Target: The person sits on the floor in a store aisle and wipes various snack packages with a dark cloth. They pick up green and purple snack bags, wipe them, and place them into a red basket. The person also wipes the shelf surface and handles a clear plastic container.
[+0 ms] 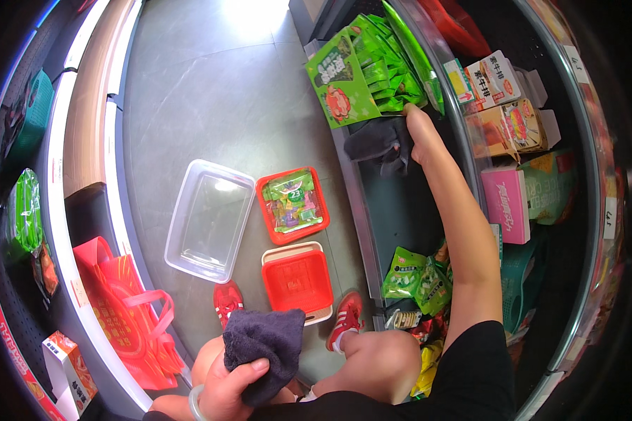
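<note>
My left hand [231, 381] grips a folded dark cloth [266, 342] above my knees, thumb on top. On the right, my right hand [417, 129] reaches to the lower shelf, its fingers at the near corner of a green display box [342, 79] full of green snack packets [387, 73]. Its fingertips are partly hidden, so its grip is unclear. A second dark cloth [376, 142] lies beside that hand, against the box, on the dark shelf board [405, 210].
On the floor stand a clear plastic bin [210, 221], a red basket [324, 210] with a candy bag [292, 200], and stacked red and cream baskets [297, 279]. Red bags [126, 310] lean at left. Green packets [403, 271] lie nearer on the right shelf; boxes [505, 205] fill the one above.
</note>
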Demonstrator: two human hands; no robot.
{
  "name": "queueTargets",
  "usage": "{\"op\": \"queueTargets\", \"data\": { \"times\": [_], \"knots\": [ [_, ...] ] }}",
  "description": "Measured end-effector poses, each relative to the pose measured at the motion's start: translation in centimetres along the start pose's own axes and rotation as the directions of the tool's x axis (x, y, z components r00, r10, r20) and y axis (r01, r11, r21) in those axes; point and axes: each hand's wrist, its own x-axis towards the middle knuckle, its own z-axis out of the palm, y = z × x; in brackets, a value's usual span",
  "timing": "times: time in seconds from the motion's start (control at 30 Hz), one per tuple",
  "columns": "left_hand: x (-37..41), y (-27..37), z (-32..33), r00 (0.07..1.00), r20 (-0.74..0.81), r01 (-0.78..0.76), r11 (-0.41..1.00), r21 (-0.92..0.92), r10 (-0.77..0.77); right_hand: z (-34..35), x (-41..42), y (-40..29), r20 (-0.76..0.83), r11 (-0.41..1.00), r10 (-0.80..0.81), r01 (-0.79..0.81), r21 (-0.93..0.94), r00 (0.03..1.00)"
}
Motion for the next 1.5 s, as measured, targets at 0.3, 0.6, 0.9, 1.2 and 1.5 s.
{"op": "queueTargets", "data": {
  "times": [0.3, 0.6, 0.9, 1.2, 1.5],
  "knots": [
    [-1.4, 1.5, 0.3, 0.999, 0.023, 0.021, 0.998, 0.064, -0.023, 6.1, -2.2, 8.1, 0.131, 0.845, -0.187, 0.228, -0.484, 0.973],
    [-1.4, 1.5, -0.5, 0.999, 0.038, -0.021, 0.998, 0.054, 0.019, 16.3, -8.8, 14.0, 0.615, 0.491, -0.129, 0.589, -0.642, 0.778],
    [-1.0, 0.9, -0.6, 0.998, 0.069, -0.010, 1.000, 0.011, 0.009, 21.2, -7.1, 12.1, 0.693, 0.459, -0.151, 0.671, -0.582, 0.705],
    [-0.9, 0.6, -0.9, 0.993, 0.065, -0.095, 0.995, 0.019, 0.094, 23.5, -4.4, 9.1, 0.762, 0.218, -0.084, 0.758, -0.615, 0.642],
    [-0.9, 0.9, -0.9, 0.998, 0.056, -0.004, 1.000, 0.002, 0.004, 26.8, -3.6, 11.2, 0.814, -0.139, 0.181, 0.834, -0.534, 0.551]
  ]
}}
